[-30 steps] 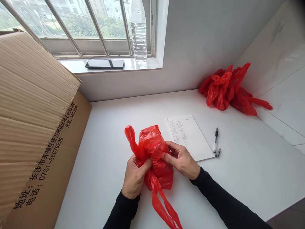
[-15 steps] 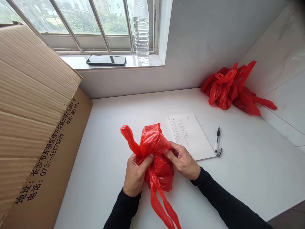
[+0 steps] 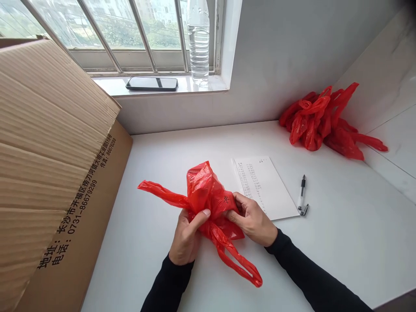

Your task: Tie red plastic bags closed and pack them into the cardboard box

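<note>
A crumpled red plastic bag (image 3: 204,190) sits on the white table (image 3: 341,234) in front of me. My left hand (image 3: 186,236) pinches its left side, thumb on top. My right hand (image 3: 251,219) grips its right side with curled fingers. One bag handle stretches out to the left (image 3: 159,193). The other handle loop trails toward me on the table (image 3: 240,264).
A large open cardboard box (image 3: 58,173) with printed characters fills the left. A sheet of paper (image 3: 264,186) and a pen (image 3: 303,200) lie to the right. Several red bags (image 3: 325,121) are piled in the far right corner. A phone (image 3: 151,83) and water bottle (image 3: 199,43) rest on the windowsill.
The left handle of the bag has been pulled out flat to the left. The near handle loop has swung right across the table. Both hands kept their hold.
</note>
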The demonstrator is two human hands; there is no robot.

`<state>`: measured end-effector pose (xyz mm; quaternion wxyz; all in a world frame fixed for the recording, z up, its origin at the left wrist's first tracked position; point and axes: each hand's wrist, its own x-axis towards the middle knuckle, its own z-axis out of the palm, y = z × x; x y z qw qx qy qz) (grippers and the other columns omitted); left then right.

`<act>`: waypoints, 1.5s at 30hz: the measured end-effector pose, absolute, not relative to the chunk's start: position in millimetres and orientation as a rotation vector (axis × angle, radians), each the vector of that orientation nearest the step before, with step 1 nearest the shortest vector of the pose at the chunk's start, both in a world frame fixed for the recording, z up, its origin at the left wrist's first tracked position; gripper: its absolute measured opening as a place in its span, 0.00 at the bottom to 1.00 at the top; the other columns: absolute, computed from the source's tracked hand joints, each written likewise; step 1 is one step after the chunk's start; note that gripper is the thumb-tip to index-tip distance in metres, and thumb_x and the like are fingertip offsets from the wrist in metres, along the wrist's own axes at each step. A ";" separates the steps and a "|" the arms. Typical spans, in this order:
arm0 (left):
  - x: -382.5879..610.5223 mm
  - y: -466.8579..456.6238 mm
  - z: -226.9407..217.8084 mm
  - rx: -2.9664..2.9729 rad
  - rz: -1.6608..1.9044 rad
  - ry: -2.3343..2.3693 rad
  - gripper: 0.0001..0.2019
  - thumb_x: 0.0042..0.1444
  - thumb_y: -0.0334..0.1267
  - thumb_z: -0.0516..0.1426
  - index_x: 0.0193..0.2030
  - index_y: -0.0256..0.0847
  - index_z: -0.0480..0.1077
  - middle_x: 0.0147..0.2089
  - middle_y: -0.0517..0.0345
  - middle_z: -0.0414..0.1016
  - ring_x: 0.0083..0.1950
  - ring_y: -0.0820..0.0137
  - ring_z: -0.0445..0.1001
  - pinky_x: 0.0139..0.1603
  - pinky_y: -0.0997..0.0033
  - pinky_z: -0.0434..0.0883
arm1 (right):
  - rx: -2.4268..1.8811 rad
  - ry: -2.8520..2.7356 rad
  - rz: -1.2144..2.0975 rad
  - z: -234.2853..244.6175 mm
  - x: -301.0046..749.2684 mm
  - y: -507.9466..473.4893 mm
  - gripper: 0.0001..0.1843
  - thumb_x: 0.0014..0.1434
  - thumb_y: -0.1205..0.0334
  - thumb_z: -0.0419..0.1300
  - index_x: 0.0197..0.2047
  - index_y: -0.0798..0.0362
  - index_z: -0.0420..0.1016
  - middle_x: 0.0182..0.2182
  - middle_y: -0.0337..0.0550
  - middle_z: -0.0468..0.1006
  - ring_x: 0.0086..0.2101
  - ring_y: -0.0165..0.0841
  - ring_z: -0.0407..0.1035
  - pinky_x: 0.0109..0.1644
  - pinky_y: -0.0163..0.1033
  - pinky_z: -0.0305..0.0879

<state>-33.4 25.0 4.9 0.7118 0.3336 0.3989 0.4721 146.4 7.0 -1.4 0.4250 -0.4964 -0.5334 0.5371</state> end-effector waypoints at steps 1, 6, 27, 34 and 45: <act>-33.0 24.4 6.0 0.805 1.016 0.879 0.13 0.52 0.40 0.66 0.43 0.37 0.75 0.42 0.50 0.79 0.45 0.57 0.76 0.44 0.65 0.73 | -1.251 -1.340 1.327 -2.0 146.6 7.3 0.07 0.63 0.56 0.62 0.41 0.49 0.73 0.36 0.38 0.77 0.37 0.36 0.71 0.43 0.42 0.69; -30.5 24.1 5.6 0.907 0.999 0.895 0.15 0.53 0.40 0.66 0.46 0.37 0.74 0.44 0.48 0.79 0.45 0.56 0.77 0.46 0.61 0.74 | -1.207 -1.265 1.380 -2.4 147.6 7.0 0.09 0.62 0.54 0.64 0.41 0.50 0.74 0.34 0.38 0.75 0.37 0.36 0.71 0.44 0.42 0.70; -38.4 23.5 7.0 0.506 1.014 0.682 0.13 0.62 0.43 0.56 0.47 0.38 0.75 0.47 0.48 0.78 0.52 0.55 0.74 0.50 0.61 0.74 | -1.013 -1.038 1.455 -3.0 147.8 8.2 0.13 0.66 0.50 0.60 0.48 0.49 0.72 0.41 0.41 0.76 0.40 0.34 0.71 0.46 0.39 0.70; -32.8 23.3 10.1 0.728 0.944 0.700 0.26 0.53 0.34 0.64 0.59 0.48 0.69 0.56 0.50 0.74 0.53 0.58 0.74 0.47 0.64 0.75 | -1.088 -0.948 1.437 -4.3 149.3 11.4 0.21 0.67 0.45 0.56 0.56 0.48 0.71 0.45 0.44 0.79 0.43 0.37 0.73 0.48 0.41 0.69; -37.1 25.5 6.4 0.786 0.936 0.682 0.27 0.56 0.35 0.62 0.63 0.50 0.65 0.58 0.51 0.72 0.55 0.57 0.73 0.52 0.61 0.73 | -0.977 -0.999 1.466 -5.6 146.6 7.6 0.20 0.61 0.57 0.66 0.52 0.44 0.63 0.44 0.40 0.77 0.43 0.34 0.73 0.48 0.41 0.70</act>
